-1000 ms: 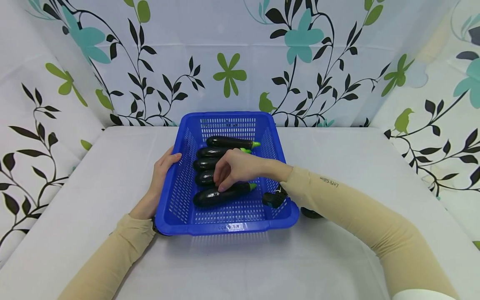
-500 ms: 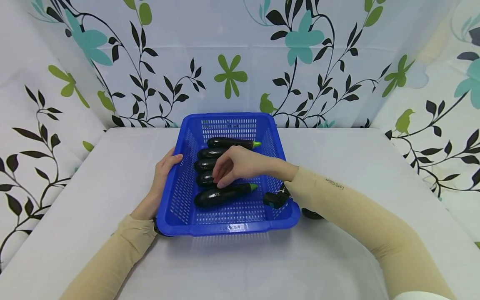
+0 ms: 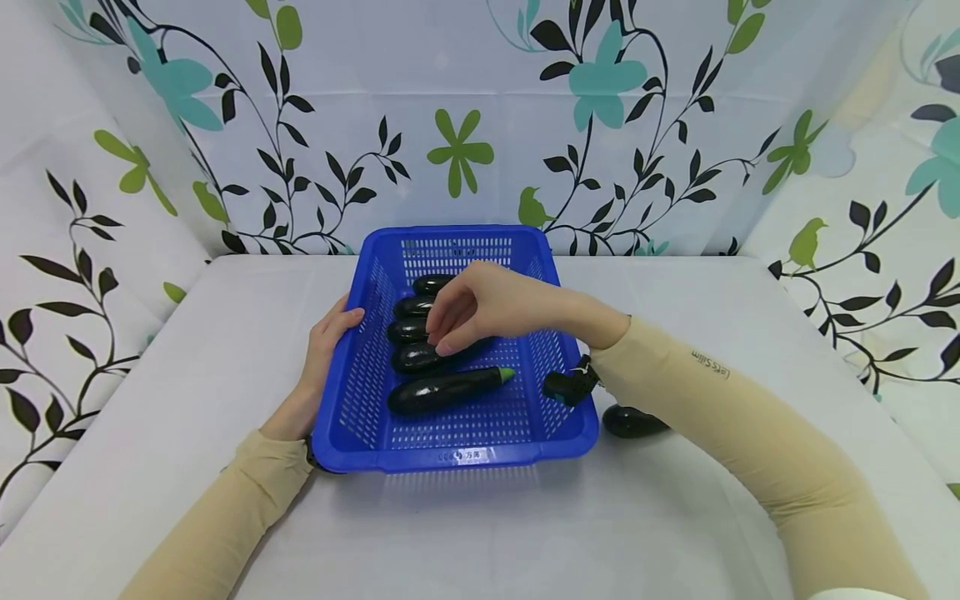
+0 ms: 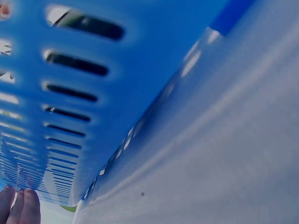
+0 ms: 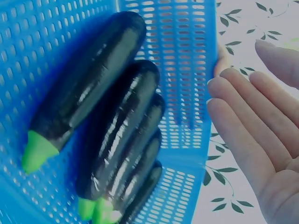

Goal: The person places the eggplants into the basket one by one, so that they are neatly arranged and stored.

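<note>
A blue plastic basket (image 3: 465, 456) with slotted walls stands on the white table. Inside lie several glossy dark eggplants in a row, the frontmost eggplant (image 3: 442, 392) a little apart from the others. My left hand (image 3: 322, 350) grips the basket's left side, thumb over the rim; its fingers (image 4: 31, 205) lie along the outer wall in the left wrist view. Over the row hovers my right hand (image 3: 491, 304), fingers loosely bent with nothing between them, covering the stem ends of the rear eggplants. Its relaxed fingers (image 5: 247, 116) show apart from the eggplants in the right wrist view.
Another eggplant (image 3: 630, 421) lies on the table just right of the basket, partly under my right forearm. A black wrist camera (image 3: 570, 385) hangs inside the basket's right wall. A leaf-printed curtain (image 3: 461, 150) closes off the back and sides.
My right hand has risen off the front eggplants and shifted slightly back, uncovering more of the second one. More of the eggplant on the table shows. Left hand and basket keep their place.
</note>
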A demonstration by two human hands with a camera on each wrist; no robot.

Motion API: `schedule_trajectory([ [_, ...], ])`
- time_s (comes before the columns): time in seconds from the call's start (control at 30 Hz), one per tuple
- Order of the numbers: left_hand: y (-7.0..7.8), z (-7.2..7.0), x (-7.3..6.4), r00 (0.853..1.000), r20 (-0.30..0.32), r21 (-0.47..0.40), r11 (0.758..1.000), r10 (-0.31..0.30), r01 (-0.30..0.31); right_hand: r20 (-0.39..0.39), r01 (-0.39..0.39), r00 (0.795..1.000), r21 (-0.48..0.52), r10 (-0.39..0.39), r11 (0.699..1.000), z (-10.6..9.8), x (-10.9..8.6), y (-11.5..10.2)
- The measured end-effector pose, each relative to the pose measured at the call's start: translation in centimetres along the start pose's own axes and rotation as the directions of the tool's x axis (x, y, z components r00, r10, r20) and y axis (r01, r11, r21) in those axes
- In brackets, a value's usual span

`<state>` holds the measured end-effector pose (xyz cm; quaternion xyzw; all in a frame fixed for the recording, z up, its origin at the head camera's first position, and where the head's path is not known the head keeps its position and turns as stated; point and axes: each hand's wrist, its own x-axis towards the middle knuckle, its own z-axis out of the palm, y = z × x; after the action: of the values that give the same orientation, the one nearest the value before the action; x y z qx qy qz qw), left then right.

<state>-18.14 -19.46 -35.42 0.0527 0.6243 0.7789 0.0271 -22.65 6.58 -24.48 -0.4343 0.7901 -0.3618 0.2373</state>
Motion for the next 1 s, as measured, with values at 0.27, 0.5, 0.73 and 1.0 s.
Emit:
schedule_trajectory([
  [0.27,-0.1,0.0,-0.1,1.000,0.002,-0.014,1.000,0.003,-0.003,-0.030,-0.036,0.999,-0.037,0.035,0.999,-1.2,-2.0,-0.2],
  [0.5,0.0,0.0,0.0,1.000,-0.002,-0.007,1.000,-0.005,0.005,-0.076,-0.048,0.996,-0.040,0.045,0.998,-2.4,-4.8,0.0],
  [0.73,0.0,-0.2,0.0,1.000,0.004,0.006,1.000,-0.010,0.010,-0.101,-0.079,0.992,-0.019,0.077,0.997,-3.0,-7.2,1.2],
  [1.0,0.0,-0.1,0.1,1.000,0.006,0.000,1.000,-0.001,0.001,-0.117,-0.108,0.987,0.025,0.110,0.994,-2.8,-9.2,2.2],
])
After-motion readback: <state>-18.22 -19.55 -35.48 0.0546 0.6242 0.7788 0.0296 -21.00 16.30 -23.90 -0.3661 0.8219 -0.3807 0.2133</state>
